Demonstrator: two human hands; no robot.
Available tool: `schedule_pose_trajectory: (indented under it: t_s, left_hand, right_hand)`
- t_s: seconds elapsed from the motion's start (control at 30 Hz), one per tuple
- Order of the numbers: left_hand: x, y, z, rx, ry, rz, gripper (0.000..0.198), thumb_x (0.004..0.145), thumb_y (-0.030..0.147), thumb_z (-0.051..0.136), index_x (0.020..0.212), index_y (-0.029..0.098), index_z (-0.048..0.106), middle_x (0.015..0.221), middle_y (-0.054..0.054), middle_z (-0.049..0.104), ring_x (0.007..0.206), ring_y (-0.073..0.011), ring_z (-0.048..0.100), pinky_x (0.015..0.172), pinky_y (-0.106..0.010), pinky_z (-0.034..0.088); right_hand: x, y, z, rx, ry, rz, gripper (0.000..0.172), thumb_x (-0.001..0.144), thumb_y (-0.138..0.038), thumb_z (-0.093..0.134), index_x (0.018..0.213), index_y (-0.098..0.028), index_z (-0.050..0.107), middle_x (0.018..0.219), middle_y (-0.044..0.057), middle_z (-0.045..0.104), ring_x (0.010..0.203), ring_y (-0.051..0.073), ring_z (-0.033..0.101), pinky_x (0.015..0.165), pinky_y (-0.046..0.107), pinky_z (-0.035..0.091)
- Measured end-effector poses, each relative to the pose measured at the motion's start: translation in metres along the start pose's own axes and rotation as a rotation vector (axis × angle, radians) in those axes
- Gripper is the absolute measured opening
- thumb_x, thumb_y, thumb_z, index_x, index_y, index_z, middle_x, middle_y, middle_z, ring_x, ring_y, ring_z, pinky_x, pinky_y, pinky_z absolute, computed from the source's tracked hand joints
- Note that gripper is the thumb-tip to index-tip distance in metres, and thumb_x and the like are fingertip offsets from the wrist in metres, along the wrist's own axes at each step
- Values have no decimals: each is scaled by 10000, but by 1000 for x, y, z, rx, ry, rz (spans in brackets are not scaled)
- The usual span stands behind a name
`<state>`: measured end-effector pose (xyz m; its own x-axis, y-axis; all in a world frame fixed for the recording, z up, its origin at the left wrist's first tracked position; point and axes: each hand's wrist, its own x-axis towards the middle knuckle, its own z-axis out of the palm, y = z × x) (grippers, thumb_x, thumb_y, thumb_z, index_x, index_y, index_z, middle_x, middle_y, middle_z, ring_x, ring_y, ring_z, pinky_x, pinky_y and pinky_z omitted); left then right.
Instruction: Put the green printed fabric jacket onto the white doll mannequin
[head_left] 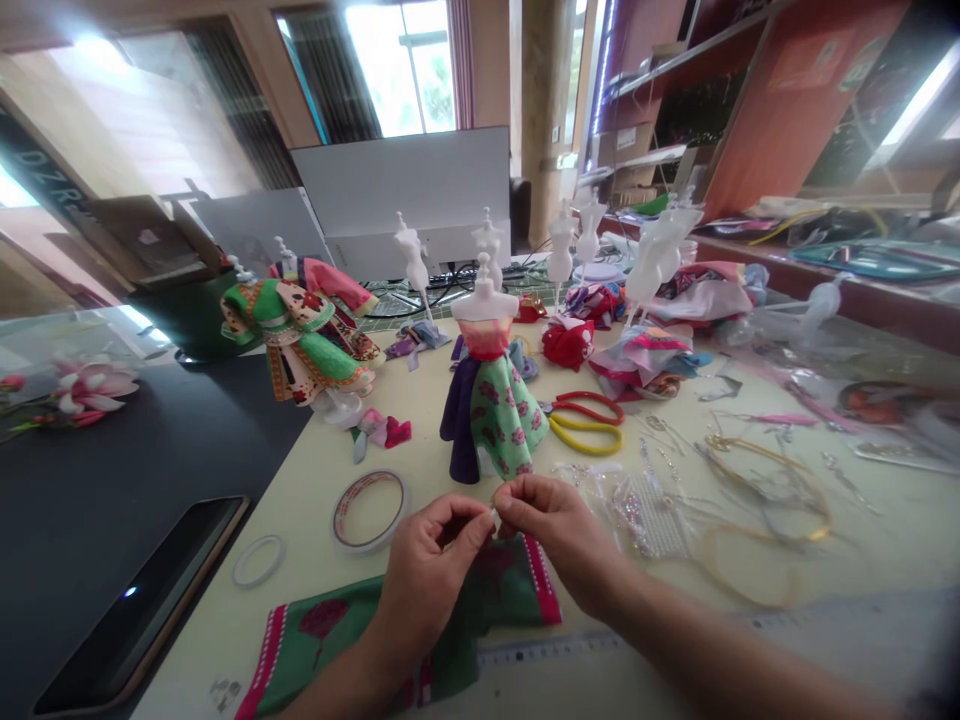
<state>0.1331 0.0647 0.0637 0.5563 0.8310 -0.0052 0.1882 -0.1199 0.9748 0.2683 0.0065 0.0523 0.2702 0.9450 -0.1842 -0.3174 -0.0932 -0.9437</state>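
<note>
Looks mid-step, judging by layout. Already fitted on small white plastic mannequin, just beyond hands: strapless dress with peach bodice, red waistband, purple and green floral skirt. Left loose: green cloth with pink borders, spread on cream tabletop beneath hands; further remainder impossible to tell. Pinched between fingers of left hand and right hand, above cloth: tiny pale piece, too small to identify. Both hands angled inward, fingertips nearly meeting.

Bright daylight from blown-out window; glare spot on phone; edges blurred, stretched
</note>
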Motion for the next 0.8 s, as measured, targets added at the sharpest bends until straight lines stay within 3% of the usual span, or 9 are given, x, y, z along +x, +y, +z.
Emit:
schedule_pose_trajectory:
  t_s: [0.13, 0.33, 0.53, 0.8]
  left_hand:
    - [0, -2, 0, 43, 1, 60, 142, 797, 300, 610, 744, 176, 654, 716, -8, 661, 684, -130, 603, 638, -210, 489]
    - [1, -6, 0, 39, 44, 156, 129, 798, 290, 611, 723, 190, 644, 955, -28, 641, 879, -147, 605, 713, -194, 502]
    - [1, -3, 0, 72, 15, 131, 122, 817, 262, 589, 743, 180, 642, 820, -17, 649, 764, -131, 599, 694, -201, 489]
    - [2, -4, 0, 16, -1, 113, 122, 810, 262, 598, 745, 167, 636, 792, -20, 652, 753, -140, 602, 702, -219, 487]
  right_hand:
    - [-1, -1, 1, -11, 17, -10, 237, 697, -392, 709, 665, -170, 630, 611, -18, 566, 608, 112, 514, 611, 253, 398]
    - [-1, 0, 1, -8, 9, -23, 237, 700, -392, 712, 668, -168, 641, 627, -15, 573, 616, 113, 508, 618, 253, 396]
    - [0, 1, -2, -15, -13, -23, 218, 733, -384, 683, 667, -181, 637, 638, -15, 571, 633, 116, 510, 633, 255, 392]
    - [-1, 0, -4, 9, -45, -17, 233, 763, -382, 658, 682, -164, 653, 640, -1, 589, 641, 115, 513, 641, 256, 389]
